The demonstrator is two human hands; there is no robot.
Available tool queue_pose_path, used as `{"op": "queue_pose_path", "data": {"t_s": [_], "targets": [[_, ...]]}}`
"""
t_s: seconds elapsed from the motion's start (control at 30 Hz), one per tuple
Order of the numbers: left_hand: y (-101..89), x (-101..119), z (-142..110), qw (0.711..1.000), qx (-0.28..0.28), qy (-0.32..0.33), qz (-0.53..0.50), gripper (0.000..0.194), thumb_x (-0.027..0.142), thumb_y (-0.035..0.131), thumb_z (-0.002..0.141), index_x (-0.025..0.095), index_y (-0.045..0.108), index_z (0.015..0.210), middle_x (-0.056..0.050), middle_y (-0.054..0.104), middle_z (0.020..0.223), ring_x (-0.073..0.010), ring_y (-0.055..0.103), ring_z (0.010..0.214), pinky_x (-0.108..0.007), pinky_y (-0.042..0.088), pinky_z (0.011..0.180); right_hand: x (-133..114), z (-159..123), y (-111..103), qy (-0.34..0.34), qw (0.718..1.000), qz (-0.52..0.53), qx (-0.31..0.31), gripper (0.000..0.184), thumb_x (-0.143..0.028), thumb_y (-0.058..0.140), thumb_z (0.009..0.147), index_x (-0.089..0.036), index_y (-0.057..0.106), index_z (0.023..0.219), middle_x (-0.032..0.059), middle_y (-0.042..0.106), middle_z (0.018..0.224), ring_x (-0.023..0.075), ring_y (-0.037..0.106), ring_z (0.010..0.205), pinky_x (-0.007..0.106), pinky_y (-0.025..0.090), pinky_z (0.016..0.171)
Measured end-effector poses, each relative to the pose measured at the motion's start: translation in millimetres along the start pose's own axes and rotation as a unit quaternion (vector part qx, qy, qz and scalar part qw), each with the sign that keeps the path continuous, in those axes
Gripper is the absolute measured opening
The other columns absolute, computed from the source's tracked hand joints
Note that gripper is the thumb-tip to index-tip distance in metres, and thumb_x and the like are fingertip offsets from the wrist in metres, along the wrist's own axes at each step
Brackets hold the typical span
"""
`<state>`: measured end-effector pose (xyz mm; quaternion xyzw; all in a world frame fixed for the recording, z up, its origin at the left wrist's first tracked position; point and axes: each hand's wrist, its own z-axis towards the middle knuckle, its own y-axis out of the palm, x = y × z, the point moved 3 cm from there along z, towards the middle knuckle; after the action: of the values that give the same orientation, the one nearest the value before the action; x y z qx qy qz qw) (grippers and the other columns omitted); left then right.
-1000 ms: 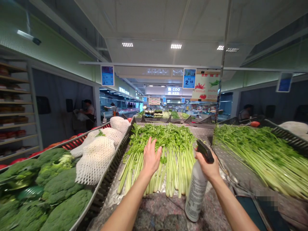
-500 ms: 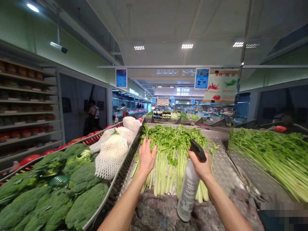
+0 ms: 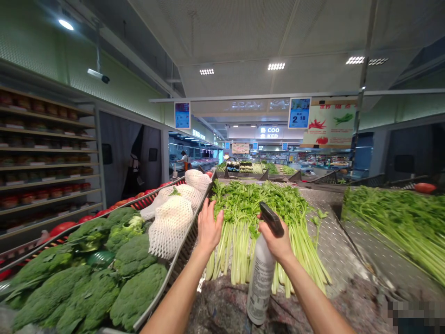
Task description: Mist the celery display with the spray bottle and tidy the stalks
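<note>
Green celery (image 3: 239,246) is lying in a broad row on the metal desk (image 3: 335,236), leaves pointing far and pale stalk ends pointing near; probably it is being kept in one direction so that the bunches stay tidy. The right hand (image 3: 278,239) is wrapping round the neck of a white spray bottle (image 3: 260,283), just below its black head (image 3: 271,219). Judgement: this grip is putting the forefinger within reach of the trigger, though the finger's exact place is partly hidden. The bottle is standing nearly upright in front of the near stalk ends, leaning slightly right at the top; whether its base is touching the grey cloth (image 3: 222,304) cannot be told. No spray is showing.

The left hand (image 3: 209,227) is holding nothing visible; its fingers are loosely spread, palm side mostly hidden, over the left edge of the celery and beside the crate (image 3: 179,262). Contact with the leaves: cannot tell.

The cloth is covering the near edge of the desk, perhaps to soak up drips. Left of the celery, the crate is carrying broccoli (image 3: 139,278) near and white foam nets (image 3: 170,227) far; the nets are probably cushioning their contents. The crate's wall is separating these from the celery.
</note>
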<state>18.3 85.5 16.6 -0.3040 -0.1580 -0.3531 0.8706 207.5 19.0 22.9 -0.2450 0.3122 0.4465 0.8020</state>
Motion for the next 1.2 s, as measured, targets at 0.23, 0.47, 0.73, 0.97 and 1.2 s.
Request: {"op": "queue_pose_path", "data": {"t_s": [0.23,0.47,0.73,0.97,1.2], "targets": [[-2.1,-12,-3,1.000,0.009,-0.001,0.003,0.048,0.040,0.030,0.081,0.013,0.038,0.120,-0.015,0.028,0.134,-0.0229,0.026,0.123,-0.043,0.025,0.098,1,-12,32,0.009,0.999,0.021,-0.038,0.015,-0.023,0.051,0.066,-0.016,0.055,0.077,0.0006,0.057,0.063,0.0149,0.053,0.057,0.026,0.043,0.056],[-1.7,-18,-4,1.000,0.014,-0.009,-0.008,0.048,0.040,0.032,0.080,0.013,0.040,0.119,-0.015,0.030,0.133,-0.0233,0.025,0.123,-0.043,0.024,0.099,-9,-21,50,-0.031,0.995,0.031,-0.091,0.012,-0.017,0.048,0.064,-0.016,0.054,0.074,-0.0017,0.055,0.062,0.0117,0.050,0.054,0.022,0.040,0.053],[-2.3,-16,-1,1.000,0.013,-0.005,-0.023,0.047,0.039,0.033,0.080,0.015,0.038,0.120,-0.014,0.028,0.134,-0.0232,0.024,0.124,-0.044,0.023,0.099,-8,-17,36,-0.021,0.999,0.025,-0.041,0.014,-0.019,0.048,0.063,-0.016,0.056,0.075,0.0005,0.058,0.068,0.0137,0.053,0.059,0.024,0.042,0.057],[5.2,-6,0,1.000,0.007,0.002,-0.011,0.047,0.039,0.032,0.080,0.014,0.040,0.120,-0.013,0.029,0.134,-0.0232,0.027,0.123,-0.042,0.025,0.099,1,-4,4,-0.005,1.000,0.015,0.017,0.016,-0.025,0.050,0.066,-0.015,0.054,0.078,0.0002,0.055,0.062,0.0144,0.052,0.055,0.026,0.042,0.054],[15.2,11,1,1.000,-0.013,0.011,-0.014,0.049,0.040,0.029,0.081,0.011,0.039,0.119,-0.016,0.028,0.134,-0.0237,0.026,0.123,-0.044,0.025,0.099,4,-2,-18,-0.029,0.998,-0.037,0.037,0.017,-0.023,0.051,0.066,-0.015,0.055,0.080,0.0013,0.058,0.070,0.0143,0.053,0.059,0.026,0.042,0.058]]}}
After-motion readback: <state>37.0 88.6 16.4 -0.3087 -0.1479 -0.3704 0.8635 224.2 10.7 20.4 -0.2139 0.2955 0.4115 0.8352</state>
